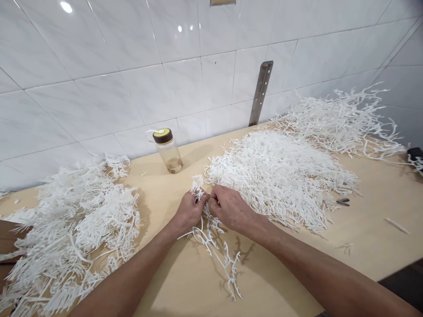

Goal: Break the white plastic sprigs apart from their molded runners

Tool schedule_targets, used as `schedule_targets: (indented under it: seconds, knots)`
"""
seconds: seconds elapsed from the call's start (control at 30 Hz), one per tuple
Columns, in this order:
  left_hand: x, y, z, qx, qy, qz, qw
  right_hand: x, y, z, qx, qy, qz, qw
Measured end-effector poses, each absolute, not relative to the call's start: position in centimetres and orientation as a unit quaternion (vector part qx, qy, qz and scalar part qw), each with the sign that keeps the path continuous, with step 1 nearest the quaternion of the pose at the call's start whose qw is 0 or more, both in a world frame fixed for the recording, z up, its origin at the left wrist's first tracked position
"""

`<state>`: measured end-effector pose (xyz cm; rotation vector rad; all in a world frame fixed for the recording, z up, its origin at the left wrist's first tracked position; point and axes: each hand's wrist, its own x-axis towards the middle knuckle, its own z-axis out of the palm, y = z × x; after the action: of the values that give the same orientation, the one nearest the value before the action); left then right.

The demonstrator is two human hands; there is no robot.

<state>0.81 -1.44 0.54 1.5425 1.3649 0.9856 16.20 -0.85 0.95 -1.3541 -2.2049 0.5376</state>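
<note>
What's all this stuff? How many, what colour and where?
Tiled wall: one, white, behind
Tabletop: one, tan, below
Branched sprig heaps: three, white, left, right, back right
Held sprigs: count unclear, white, front centre
Lidded bottle: one, clear, dark top, left of centre
Perforated metal strip: one, grey, against wall
Loose stick: one, white, right
Scraps: several, white, scattered
Small item: one, dark, beside right heap
Unclear object: one, black, right edge
Boxlike object: one, brown, left edge
Small block: one, tan, top edge
Left hand: one, bare, centre
Right hand: one, bare, beside left
Forearms: two, bare, front
</note>
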Motion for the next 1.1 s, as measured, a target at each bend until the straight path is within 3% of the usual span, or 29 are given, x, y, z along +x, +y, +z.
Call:
schedule_targets:
  seconds: [0.23, 0.53, 0.87, 1.1]
  knots:
    - [1.2, -2.2, -0.4, 0.67, 0.549, 0.406, 0.291, 15.4, -0.8, 0.9, -0.535, -0.782, 0.239, 0.214]
    - [0.6, -2.4, -0.5, 0.727, 0.484, 0.459, 0.166, 16.1, 0.5, 1.4, -0.577, -0.715, 0.31, 0.245]
    - [0.3, -1.1, -0.1, 0.573, 0.512, 0.482, 0.421, 17.7, 0.7, 2.4, -0.577, -0.705, 0.223, 0.348]
    - [0.4, -0.9, 0.2, 0.549, 0.503, 0.484, 0.46, 18.9, 1.7, 1.9, -0.557, -0.719, 0.165, 0.382]
